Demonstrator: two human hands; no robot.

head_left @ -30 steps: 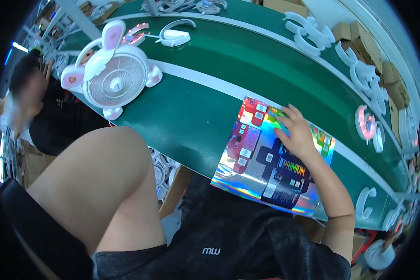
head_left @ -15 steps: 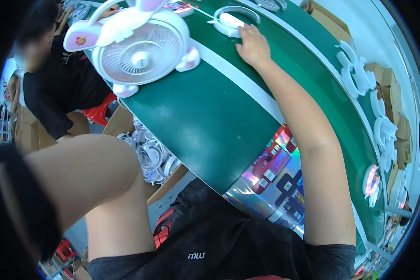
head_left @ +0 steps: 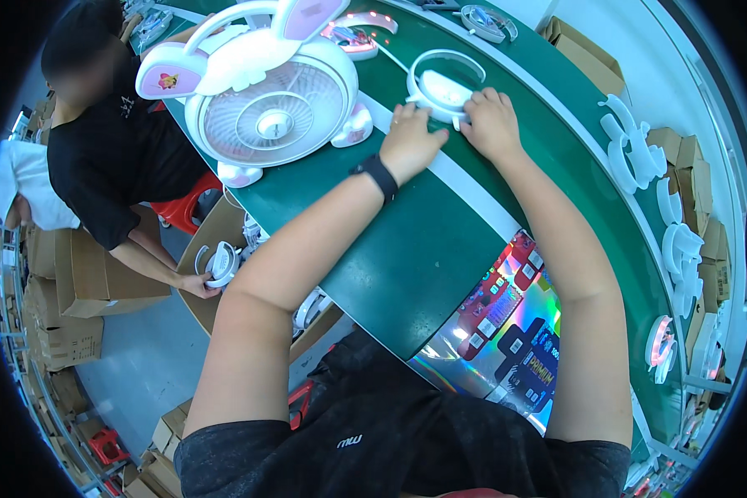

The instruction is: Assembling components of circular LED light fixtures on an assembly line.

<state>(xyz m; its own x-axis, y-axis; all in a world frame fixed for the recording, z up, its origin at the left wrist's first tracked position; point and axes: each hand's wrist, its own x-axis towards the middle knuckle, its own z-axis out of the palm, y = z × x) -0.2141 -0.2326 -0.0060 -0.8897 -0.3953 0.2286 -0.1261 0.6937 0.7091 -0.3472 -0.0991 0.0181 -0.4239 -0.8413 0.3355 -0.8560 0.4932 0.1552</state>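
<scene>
On the green table ahead lies a white ring-shaped plastic unit (head_left: 445, 93), with an open curved band and a thicker flat body. My right hand (head_left: 491, 124) has its fingertips on the unit's right end, thumb at the near side. My left hand (head_left: 413, 143), with a dark wristband above it, is at the unit's near left edge, fingers apart and thumb out to the right; whether its fingertips touch is hard to see. Left of my left hand stands a white fan (head_left: 275, 124) with pink-and-white rabbit ears.
Shiny printed sheets (head_left: 506, 332) lie at the table's near right. A cardboard box (head_left: 197, 286) below the table edge holds white units. A person in black (head_left: 100, 153) reaches into it, a white unit at their hand. More white parts (head_left: 635, 149) lie along the far right.
My left arm has swung in from the lower left, bringing that hand to the unit. The unit and my right hand are a little nearer me. The other person has reached to the box.
</scene>
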